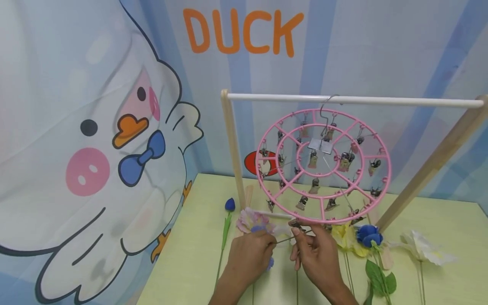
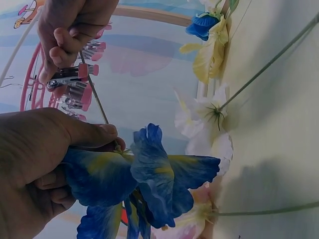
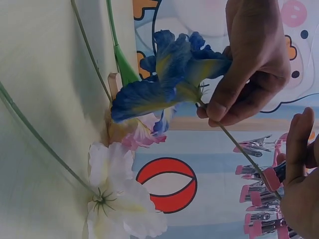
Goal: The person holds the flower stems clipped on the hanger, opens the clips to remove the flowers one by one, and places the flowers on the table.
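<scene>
My left hand (image 1: pixel 249 254) pinches the stem (image 2: pixel 98 99) of a blue artificial flower (image 2: pixel 157 174) just behind its bloom. The petals are blue with yellow streaks, and the stem runs slantwise toward my right hand (image 1: pixel 320 254). That hand pinches a metal clip (image 2: pixel 67 77) with pink tips at the near edge of a round pink hanger (image 1: pixel 324 221). In the right wrist view the pink tip of the clip (image 3: pixel 271 179) meets the stem; whether it grips the stem I cannot tell. Several similar clips hang around the rings.
The hanger hooks onto a white rod (image 1: pixel 274 98) between wooden posts (image 1: pixel 431 165). On the pale table (image 1: pixel 183 241) lie a blue bud (image 1: pixel 230 205), a pink flower (image 1: pixel 251 218), a yellow flower (image 1: pixel 343 237), a blue rose (image 1: pixel 368 235) and a white flower (image 1: pixel 427 250).
</scene>
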Tool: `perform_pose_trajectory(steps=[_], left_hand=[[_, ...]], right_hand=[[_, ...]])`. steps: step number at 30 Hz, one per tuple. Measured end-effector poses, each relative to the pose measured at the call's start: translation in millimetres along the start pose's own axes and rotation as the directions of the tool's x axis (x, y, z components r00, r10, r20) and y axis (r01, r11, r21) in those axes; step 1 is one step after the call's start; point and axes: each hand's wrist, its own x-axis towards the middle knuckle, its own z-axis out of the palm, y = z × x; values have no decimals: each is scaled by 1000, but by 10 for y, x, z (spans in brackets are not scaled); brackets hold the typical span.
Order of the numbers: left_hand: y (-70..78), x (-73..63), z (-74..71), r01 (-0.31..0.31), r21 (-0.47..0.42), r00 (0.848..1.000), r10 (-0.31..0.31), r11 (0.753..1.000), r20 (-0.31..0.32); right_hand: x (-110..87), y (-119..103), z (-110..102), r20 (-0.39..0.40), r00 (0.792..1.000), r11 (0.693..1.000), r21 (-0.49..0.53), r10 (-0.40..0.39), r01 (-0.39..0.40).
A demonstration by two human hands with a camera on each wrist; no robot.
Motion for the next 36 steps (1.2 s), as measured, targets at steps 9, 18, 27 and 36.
perform_pose_trajectory(steps=[9, 18, 27, 36], left_hand=[[-76, -91, 17, 4, -17, 1000, -4, 1000, -6], [-142, -175, 27, 26, -44, 1000, -25, 999, 19], [-211, -251, 1, 85, -61, 994, -80, 995, 78], [-309, -331, -20, 119, -35, 988, -115, 992, 105]], right_hand=[[8, 18, -12, -26, 1000, 1000, -12, -14, 13], [10, -21, -34, -35, 999, 999, -25, 28, -29], [20, -31, -47, -58, 997, 998, -11, 60, -61], [42, -27, -83, -42, 997, 998, -3, 58, -58]])
